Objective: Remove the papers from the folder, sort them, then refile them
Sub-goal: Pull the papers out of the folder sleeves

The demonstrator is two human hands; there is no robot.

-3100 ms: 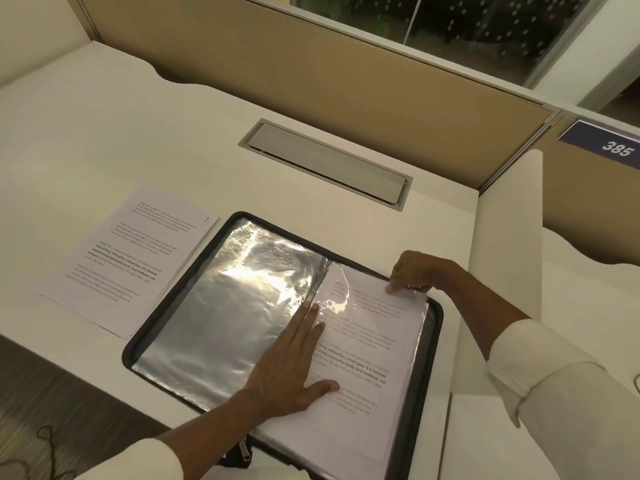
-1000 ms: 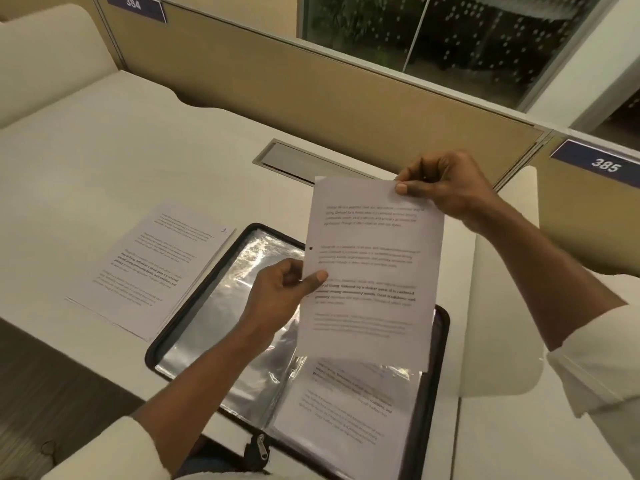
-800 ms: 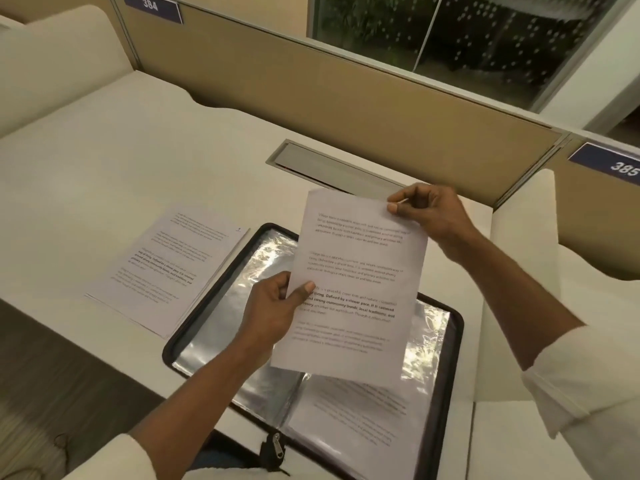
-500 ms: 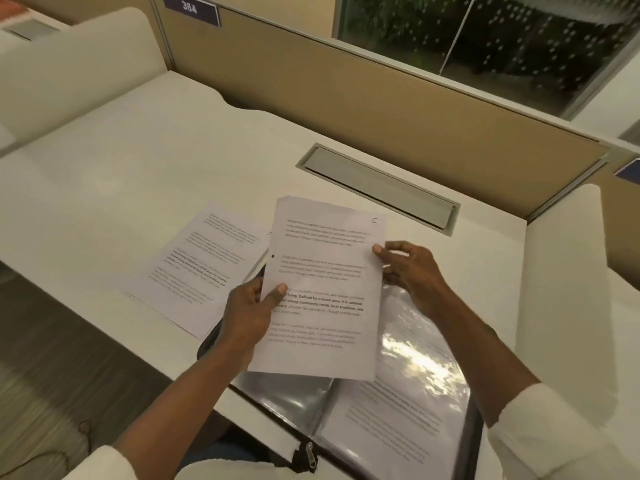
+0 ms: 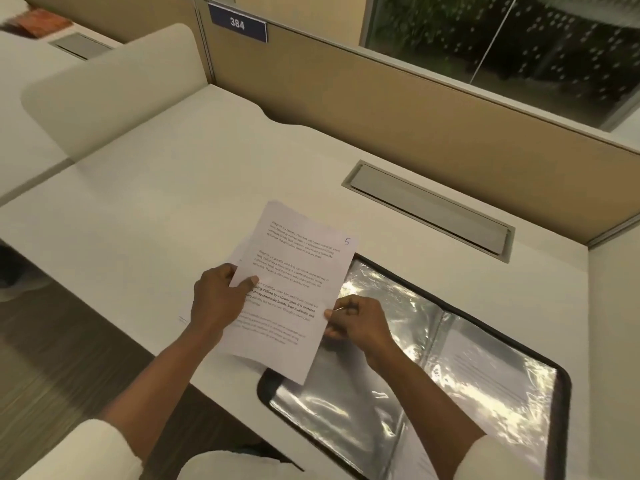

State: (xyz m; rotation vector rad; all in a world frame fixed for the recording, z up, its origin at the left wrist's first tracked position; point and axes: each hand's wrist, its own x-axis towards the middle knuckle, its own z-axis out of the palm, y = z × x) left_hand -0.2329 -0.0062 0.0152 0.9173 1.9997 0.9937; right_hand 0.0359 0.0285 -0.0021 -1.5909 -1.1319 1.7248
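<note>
A printed sheet [image 5: 294, 271], marked with a handwritten 5 at its top right corner, hangs low over the desk. My left hand [image 5: 218, 299] pinches its left edge, thumb on top. My right hand [image 5: 356, 320] pinches its right edge. Beneath the sheet lies a stack of papers [image 5: 194, 315], mostly hidden, with only its left edge showing. The open black folder [image 5: 561, 375] with shiny plastic sleeves lies to the right; a printed page [image 5: 485, 372] sits in its right-hand sleeve.
A grey cable hatch [image 5: 429, 209] is set into the white desk [image 5: 173, 188] behind the folder. A tan partition [image 5: 381, 98] with a sign reading 384 runs along the back. A white divider [image 5: 114, 84] stands at the left. The desk's front edge runs just below my wrists.
Both hands have carried the sheet left and down, from above the folder to over the paper stack. My right hand slid from the sheet's top right down to its right edge.
</note>
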